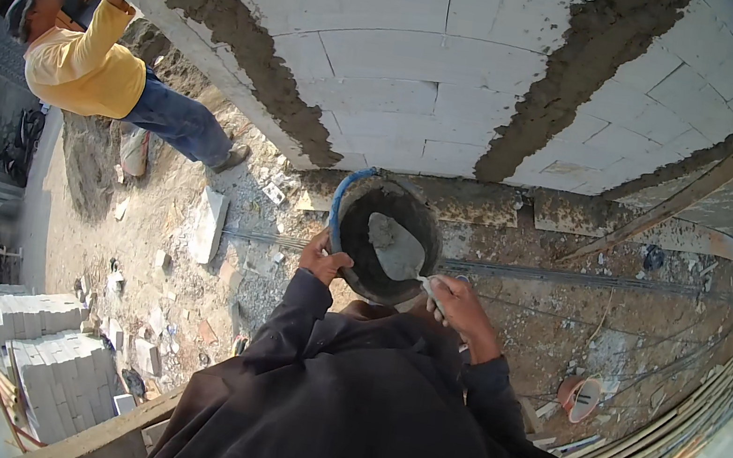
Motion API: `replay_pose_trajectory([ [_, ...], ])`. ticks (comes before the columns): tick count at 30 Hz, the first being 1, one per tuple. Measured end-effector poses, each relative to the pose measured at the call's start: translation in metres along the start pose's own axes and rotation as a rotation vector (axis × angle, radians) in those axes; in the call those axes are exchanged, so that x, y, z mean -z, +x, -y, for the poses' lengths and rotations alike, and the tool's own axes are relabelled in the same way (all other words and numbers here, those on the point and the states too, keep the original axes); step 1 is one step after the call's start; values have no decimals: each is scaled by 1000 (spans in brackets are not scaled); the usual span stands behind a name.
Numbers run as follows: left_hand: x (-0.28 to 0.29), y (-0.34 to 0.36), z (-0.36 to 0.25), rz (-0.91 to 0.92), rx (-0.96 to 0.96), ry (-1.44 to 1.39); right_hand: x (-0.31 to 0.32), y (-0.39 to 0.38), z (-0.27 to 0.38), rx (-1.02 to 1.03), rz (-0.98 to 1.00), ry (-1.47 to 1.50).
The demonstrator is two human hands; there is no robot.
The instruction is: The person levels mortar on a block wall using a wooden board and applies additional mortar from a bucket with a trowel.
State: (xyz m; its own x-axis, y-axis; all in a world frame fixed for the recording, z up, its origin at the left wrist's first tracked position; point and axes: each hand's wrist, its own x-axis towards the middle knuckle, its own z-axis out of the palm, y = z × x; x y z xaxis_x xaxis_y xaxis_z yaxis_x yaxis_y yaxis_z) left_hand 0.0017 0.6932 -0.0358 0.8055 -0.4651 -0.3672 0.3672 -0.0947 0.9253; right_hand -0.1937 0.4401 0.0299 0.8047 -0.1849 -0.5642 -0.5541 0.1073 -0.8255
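A dark round bucket (435, 230) is in front of my body, with a blue strip (337, 201) along the left of its rim. My left hand (324, 259) is closed on the rim at the near left. My right hand (461, 308) grips the pale handle of a trowel (395, 248). The grey, mortar-smeared blade reaches over the bucket's opening and points to the far left. Dark grey residue coats the bucket's inner wall; how much mortar lies under the blade I cannot tell.
Ahead rises a pale block wall (377, 65) with vertical mortar bands. A slanted wooden plank (695, 188) leans at right. At far left a person in yellow (91, 74) touches the wall's end. Block stacks (61, 373), rubble, an orange-rimmed bucket (581, 398) and long poles (667, 440) lie around.
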Motion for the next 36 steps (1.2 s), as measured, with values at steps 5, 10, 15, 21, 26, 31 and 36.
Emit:
replay_pose_trajectory([
  [5, -8, 6, 4, -20, 175, -159, 18, -26, 119, 539, -237, 296],
  [10, 26, -9, 17, -27, 170, -62, 42, -65, 212, 1173, -731, 238],
  [15, 44, -33, 9, -129, 107, 7, 87, -7, 249, 1335, -1651, 209],
  [21, 45, -11, 24, -51, -2, 151, 162, 131, 291, 909, -1283, 108],
  [26, 108, -9, 103, -163, -226, 658, -37, 28, 273, 1071, -90, 194],
  [31, 83, 15, 113, -231, -68, 351, -11, 21, 163, 542, 244, -567],
  [36, 62, 21, 123, -263, -111, 265, -2, 38, 83, 73, 224, -938],
])
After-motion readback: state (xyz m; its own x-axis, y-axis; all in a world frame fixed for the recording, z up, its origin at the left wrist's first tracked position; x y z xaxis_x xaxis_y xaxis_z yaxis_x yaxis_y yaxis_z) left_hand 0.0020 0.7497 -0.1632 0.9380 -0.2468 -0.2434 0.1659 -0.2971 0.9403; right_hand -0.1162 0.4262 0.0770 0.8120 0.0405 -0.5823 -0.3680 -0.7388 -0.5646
